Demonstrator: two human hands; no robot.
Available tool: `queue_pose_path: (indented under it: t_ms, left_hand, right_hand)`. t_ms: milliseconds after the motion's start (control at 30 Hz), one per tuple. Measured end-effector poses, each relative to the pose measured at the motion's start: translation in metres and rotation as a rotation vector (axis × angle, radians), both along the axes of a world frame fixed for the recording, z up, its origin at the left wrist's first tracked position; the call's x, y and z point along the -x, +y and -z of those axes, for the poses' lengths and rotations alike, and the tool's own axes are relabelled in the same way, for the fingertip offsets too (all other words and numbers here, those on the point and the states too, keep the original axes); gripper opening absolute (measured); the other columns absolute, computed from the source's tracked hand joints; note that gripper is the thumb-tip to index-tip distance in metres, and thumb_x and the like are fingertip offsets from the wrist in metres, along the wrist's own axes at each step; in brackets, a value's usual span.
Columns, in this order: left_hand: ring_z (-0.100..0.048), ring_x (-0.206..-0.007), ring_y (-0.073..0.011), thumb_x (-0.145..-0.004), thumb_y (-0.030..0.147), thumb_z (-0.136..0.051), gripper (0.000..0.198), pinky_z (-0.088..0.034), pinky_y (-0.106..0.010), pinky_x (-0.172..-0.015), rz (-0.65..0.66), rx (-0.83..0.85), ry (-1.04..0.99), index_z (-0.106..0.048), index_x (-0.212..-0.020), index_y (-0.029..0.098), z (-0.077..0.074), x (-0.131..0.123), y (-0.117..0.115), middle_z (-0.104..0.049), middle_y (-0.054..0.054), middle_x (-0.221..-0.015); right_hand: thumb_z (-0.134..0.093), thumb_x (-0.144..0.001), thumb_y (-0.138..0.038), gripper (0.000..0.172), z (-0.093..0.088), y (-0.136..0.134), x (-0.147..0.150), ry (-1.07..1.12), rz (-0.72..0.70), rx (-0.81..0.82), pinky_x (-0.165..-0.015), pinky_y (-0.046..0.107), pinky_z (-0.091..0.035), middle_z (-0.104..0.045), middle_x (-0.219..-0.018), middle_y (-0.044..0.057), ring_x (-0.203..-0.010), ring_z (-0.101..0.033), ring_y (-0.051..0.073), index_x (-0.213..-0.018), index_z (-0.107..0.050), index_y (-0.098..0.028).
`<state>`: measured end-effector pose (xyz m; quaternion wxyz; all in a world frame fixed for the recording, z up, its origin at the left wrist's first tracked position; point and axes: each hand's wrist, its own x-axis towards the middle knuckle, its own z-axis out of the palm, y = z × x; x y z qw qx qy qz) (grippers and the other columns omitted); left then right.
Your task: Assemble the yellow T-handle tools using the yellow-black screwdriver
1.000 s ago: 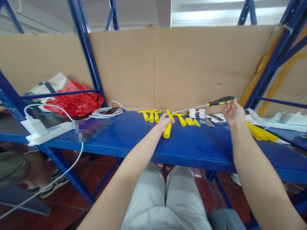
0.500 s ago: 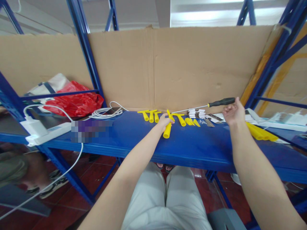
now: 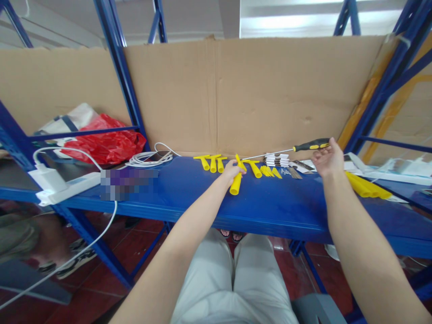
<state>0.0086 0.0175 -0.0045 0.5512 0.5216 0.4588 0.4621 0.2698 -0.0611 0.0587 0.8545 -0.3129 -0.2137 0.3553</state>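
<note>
My left hand [image 3: 232, 171] is closed around a yellow T-shaped plastic handle [image 3: 235, 185], its hollow round end toward me, just over the blue shelf. In my right hand [image 3: 327, 158] the end of a long screwdriver [image 3: 312, 144] is pinched between the fingertips. Its thin shaft slants down to the left, and the tip meets the head of the yellow handle by my left fingers; the exact contact is too small to see. More yellow T-shaped handles [image 3: 213, 164] lie left of my left hand, and another handle [image 3: 256, 170] just right of it.
Small yellow pieces [image 3: 266, 171], tiny screws [image 3: 285, 171], flat metal blades [image 3: 294, 173] and white packets [image 3: 276, 159] lie toward the right. Yellow tubes [image 3: 367, 186] rest beyond my right arm. Leftward are a coiled white cable [image 3: 148, 158], power strip [image 3: 72, 186] and red bag [image 3: 104, 140]. Cardboard [image 3: 263, 90] stands behind.
The screwdriver has turned about its own length, and yellow patches on its grip now show. My right hand has shifted very slightly left; my left hand stays in place.
</note>
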Motion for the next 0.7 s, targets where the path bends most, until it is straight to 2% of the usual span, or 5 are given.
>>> queue_pose_path:
  t_ms: [167,367,467,567,700]
  left_hand:
    - [-0.065,-0.059,-0.0149,-0.06,-0.002,-0.071,0.073,-0.048,-0.022,-0.054,-0.001,-0.006,0.008,-0.05,-0.127,0.017,0.0018,-0.0005,0.0023,-0.073,-0.007,-0.084]
    - [-0.058,-0.05,-0.0102,-0.064,-0.006,-0.065,0.072,-0.046,-0.021,-0.051,0.013,-0.012,0.024,-0.048,-0.13,0.016,0.0002,-0.0003,-0.0001,-0.071,-0.005,-0.077]
    - [-0.056,-0.048,-0.0101,-0.064,-0.007,-0.064,0.072,-0.046,-0.022,-0.051,0.011,-0.008,0.032,-0.049,-0.13,0.016,-0.0008,0.0001,-0.0015,-0.071,-0.004,-0.076]
    - [-0.055,-0.046,-0.0093,-0.063,-0.004,-0.069,0.071,-0.045,-0.021,-0.049,0.002,-0.012,0.031,-0.05,-0.128,0.017,-0.001,0.0001,-0.0016,-0.07,-0.002,-0.073]
    - [-0.056,-0.047,-0.0094,-0.061,-0.006,-0.067,0.072,-0.045,-0.021,-0.05,0.0,-0.011,0.027,-0.05,-0.128,0.016,0.0001,-0.0003,0.0005,-0.07,-0.003,-0.075]
  right_hand:
    - [-0.043,-0.098,-0.03,0.044,0.0,0.0001,0.0003,0.026,0.001,-0.001,-0.033,0.017,-0.026,-0.032,-0.047,-0.007,-0.036,-0.032,0.006,-0.058,-0.029,-0.019]
    - [-0.041,-0.099,-0.042,0.043,0.0007,0.0036,0.0002,0.002,0.047,-0.001,-0.043,0.015,-0.041,-0.041,-0.05,-0.006,-0.043,-0.045,0.006,-0.065,-0.048,-0.017]
    - [-0.045,-0.097,-0.043,0.042,0.001,0.0046,0.0008,0.001,0.048,-0.022,-0.051,0.017,-0.047,-0.046,-0.053,-0.005,-0.046,-0.047,0.006,-0.064,-0.05,-0.016]
    - [-0.048,-0.096,-0.041,0.042,0.0007,0.0042,0.002,0.007,0.027,-0.05,-0.057,0.019,-0.051,-0.048,-0.055,-0.003,-0.048,-0.049,0.007,-0.063,-0.051,-0.016]
    - [-0.037,-0.101,-0.032,0.042,-0.0003,0.0019,0.0038,0.041,-0.007,-0.087,-0.061,0.022,-0.053,-0.049,-0.057,-0.002,-0.052,-0.053,0.008,-0.065,-0.052,-0.016]
